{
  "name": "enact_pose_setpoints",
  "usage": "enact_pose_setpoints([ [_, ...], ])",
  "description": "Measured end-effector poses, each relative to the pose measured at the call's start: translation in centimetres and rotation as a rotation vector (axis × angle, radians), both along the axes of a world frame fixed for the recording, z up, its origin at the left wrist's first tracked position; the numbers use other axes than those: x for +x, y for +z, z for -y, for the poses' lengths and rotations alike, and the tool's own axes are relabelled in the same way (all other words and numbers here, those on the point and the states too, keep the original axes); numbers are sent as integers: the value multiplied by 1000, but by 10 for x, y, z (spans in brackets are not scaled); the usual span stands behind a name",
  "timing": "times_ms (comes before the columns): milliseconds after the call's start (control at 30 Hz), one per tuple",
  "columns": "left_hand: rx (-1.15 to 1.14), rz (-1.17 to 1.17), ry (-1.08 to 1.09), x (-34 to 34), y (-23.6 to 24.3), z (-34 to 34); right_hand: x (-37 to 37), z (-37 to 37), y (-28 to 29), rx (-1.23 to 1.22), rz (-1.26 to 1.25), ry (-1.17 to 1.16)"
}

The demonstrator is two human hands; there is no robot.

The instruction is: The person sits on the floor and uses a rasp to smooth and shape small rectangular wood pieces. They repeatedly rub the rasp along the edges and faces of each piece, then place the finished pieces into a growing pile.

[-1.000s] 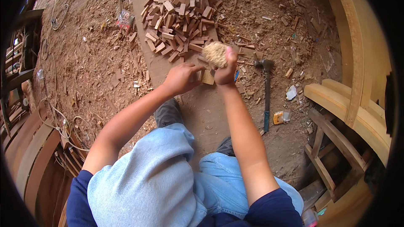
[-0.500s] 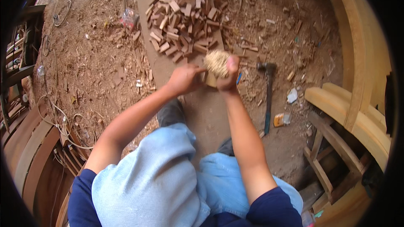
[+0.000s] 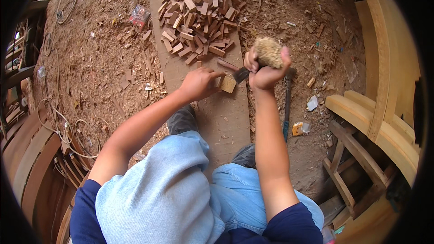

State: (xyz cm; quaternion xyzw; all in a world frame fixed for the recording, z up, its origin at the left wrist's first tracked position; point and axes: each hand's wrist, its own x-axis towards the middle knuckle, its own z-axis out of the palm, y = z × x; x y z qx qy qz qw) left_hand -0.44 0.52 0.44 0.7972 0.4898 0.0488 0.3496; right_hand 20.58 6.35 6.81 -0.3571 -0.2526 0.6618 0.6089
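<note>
My right hand [image 3: 264,72] is closed round a tool with a frayed, fibrous tan top [image 3: 266,49] and a dark flat blade [image 3: 240,75] that points down and left. My left hand [image 3: 203,82] pinches a small square light-wood block [image 3: 228,85] on the long brown board [image 3: 214,122]; the blade is just above the block's right corner. A reddish rod [image 3: 228,63] lies just beyond them. A pile of small wooden blocks [image 3: 194,18] covers the far end of the board. A hammer [image 3: 286,108] lies to the right, its head mostly hidden by my right hand.
Wood shavings [image 3: 113,63] cover the ground. Curved wooden frame parts [image 3: 370,117] stand close on the right and curved dark planks [image 3: 31,162] on the left, near a loose pale cord [image 3: 63,135]. A yellow packet [image 3: 298,129] and a crumpled bag [image 3: 140,16] lie on the ground.
My right hand has moved right and slightly up with the tool, uncovering more of the block and showing the dark blade. My left hand stays at the block.
</note>
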Motion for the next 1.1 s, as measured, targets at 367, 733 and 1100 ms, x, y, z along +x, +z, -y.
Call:
enact_pose_setpoints([
  [367,20,-31,-59,-4,-5,0,-44,18,-64,-285,242,9],
  [733,-46,16,-30,-1,2,10,-31,12,-18,-255,190,22],
  [1100,-64,69,54,-1,0,3,-28,18,-26,92,535,-115],
])
